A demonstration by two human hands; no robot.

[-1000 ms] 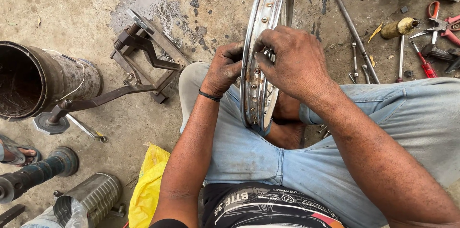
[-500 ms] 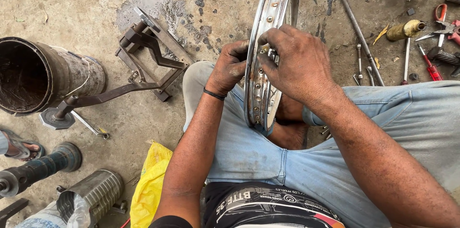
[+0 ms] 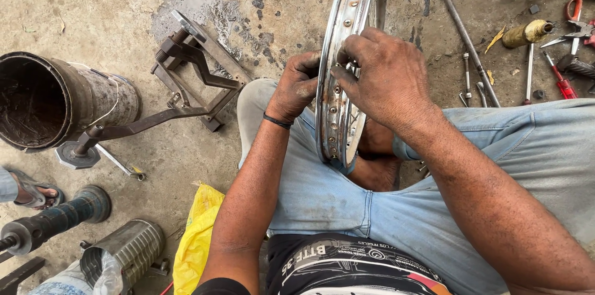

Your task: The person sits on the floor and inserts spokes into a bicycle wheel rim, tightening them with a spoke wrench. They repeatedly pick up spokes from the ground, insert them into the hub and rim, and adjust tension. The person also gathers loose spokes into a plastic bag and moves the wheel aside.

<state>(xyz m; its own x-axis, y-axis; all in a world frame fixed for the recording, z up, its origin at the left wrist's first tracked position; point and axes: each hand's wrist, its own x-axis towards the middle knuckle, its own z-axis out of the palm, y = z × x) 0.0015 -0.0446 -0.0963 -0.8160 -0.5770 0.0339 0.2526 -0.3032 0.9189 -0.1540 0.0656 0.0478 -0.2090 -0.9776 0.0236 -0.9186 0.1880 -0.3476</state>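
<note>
Upright between the knees, the chrome wheel rim (image 3: 347, 41) stands edge-on, left hand (image 3: 297, 87) and right hand (image 3: 387, 78) clasping its opposite sides, fingers closed.

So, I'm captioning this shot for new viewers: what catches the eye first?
The chrome wheel rim standing upright between the seated person's knees, centre frame, with the left hand and right hand clasping it. Then the big rusty metal drum lying at the left, and hand tools scattered top right.

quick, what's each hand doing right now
Left hand: closed, gripping the chrome wheel rim.
Right hand: fingers curled over the rim's edge, holding it.
</note>
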